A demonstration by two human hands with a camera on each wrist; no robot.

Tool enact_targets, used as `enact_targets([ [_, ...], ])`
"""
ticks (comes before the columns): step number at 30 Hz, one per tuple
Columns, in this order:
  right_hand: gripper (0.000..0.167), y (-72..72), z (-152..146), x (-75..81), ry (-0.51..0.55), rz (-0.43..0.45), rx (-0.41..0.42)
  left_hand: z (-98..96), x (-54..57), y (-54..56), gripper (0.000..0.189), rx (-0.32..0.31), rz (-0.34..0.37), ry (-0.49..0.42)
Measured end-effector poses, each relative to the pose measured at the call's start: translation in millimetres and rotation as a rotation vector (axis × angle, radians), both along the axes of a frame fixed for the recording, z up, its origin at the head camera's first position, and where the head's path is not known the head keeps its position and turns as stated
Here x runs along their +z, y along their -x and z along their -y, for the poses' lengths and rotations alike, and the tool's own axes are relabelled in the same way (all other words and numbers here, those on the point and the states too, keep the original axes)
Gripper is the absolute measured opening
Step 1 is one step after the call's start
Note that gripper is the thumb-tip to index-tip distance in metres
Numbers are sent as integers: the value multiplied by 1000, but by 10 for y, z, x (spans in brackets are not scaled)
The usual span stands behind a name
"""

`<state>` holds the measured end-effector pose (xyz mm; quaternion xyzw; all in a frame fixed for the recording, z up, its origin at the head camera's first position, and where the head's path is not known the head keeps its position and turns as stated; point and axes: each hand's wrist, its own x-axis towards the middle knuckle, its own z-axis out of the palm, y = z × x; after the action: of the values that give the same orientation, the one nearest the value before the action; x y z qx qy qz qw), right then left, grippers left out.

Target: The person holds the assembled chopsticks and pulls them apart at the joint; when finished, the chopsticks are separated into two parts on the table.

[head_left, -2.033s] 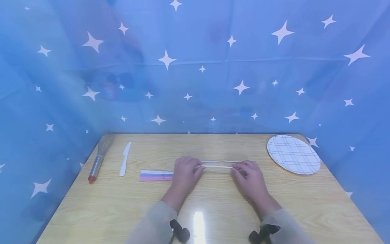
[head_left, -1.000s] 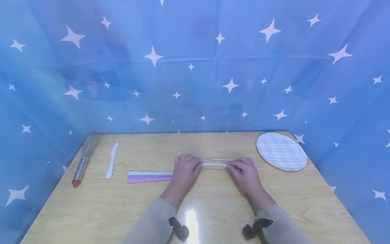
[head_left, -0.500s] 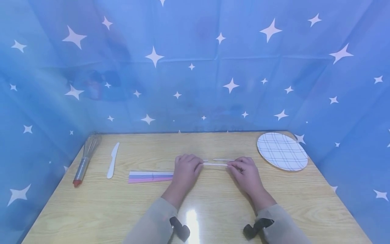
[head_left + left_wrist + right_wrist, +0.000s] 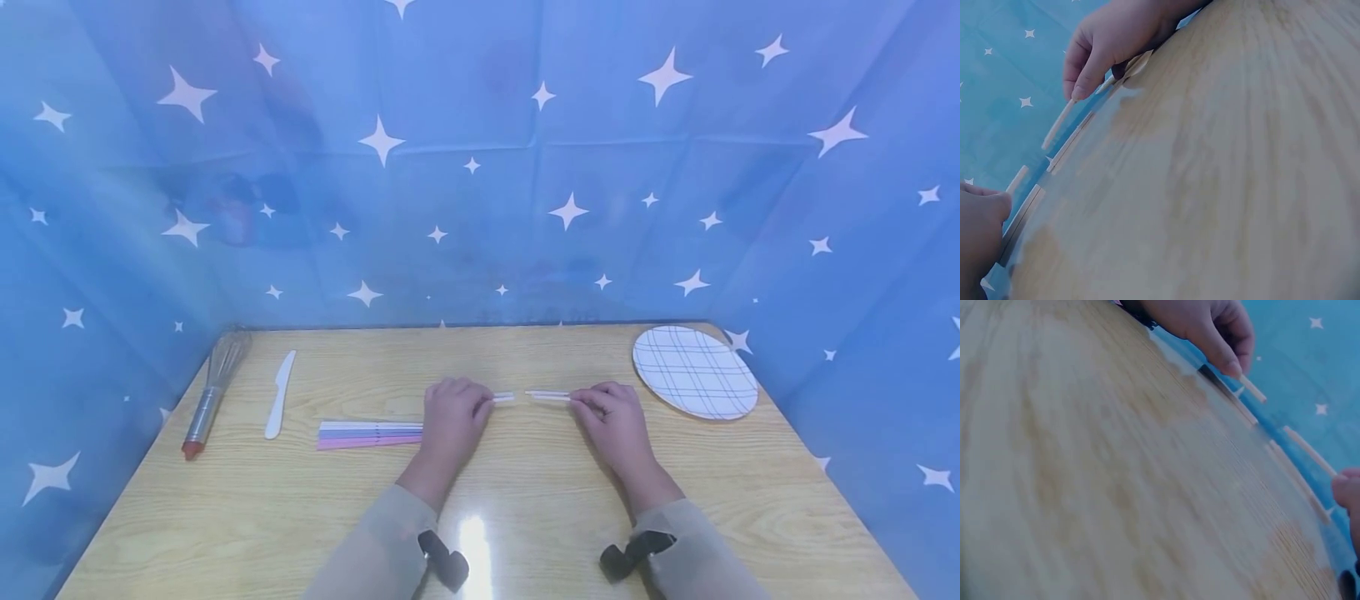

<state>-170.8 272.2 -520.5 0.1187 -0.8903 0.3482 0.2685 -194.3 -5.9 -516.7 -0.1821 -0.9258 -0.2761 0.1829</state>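
Observation:
In the head view my left hand (image 4: pixel 453 412) pinches a short piece of thin pale stick (image 4: pixel 1017 179) between thumb and fingers. My right hand (image 4: pixel 615 417) pinches a longer pale piece (image 4: pixel 1310 451) the same way. Their free ends point at each other across a small gap. Both wrist views show these pieces raised a little over the table. Just behind them, two similar stick pieces (image 4: pixel 1300 481) lie end to end with a gap, partly covered by the hands. Beside my left hand is a row of white, blue and pink straws (image 4: pixel 367 435), its right end hidden.
On the wooden table (image 4: pixel 480 479), a whisk (image 4: pixel 204 408) with a red-tipped handle lies far left. A white knife (image 4: pixel 280 396) lies beside it. At back right sits a white plate (image 4: pixel 695 372) with checked lines. A blue star-patterned curtain (image 4: pixel 480 208) hangs behind.
Earlier a single unbroken stick spanned both hands; now it is in two pieces with a gap. The hands have moved slightly apart, each holding one piece.

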Motion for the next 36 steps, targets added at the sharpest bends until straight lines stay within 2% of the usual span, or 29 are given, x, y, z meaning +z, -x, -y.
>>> enact_targets([
  [2,12,7,8,-6,-9,-5,5,-1,-6,-4,7,14,10,-1],
  [7,14,45,24,-14,-37,-21,18,-1,-33,25,7,35,-24,-22],
  [9,15,63,26,-25,-45,-15,17,1,-51,41,7,39,-39,-25],
  [17,12,98,35,-57,-74,39,13,5,-77,60,8,78,-29,17],
  [29,8,129,46,-7,-80,92,-3,-38,-18,70,7,91,-115,56],
  [36,8,118,44,-4,-92,114,-18,-86,8,54,5,90,-104,94],
])
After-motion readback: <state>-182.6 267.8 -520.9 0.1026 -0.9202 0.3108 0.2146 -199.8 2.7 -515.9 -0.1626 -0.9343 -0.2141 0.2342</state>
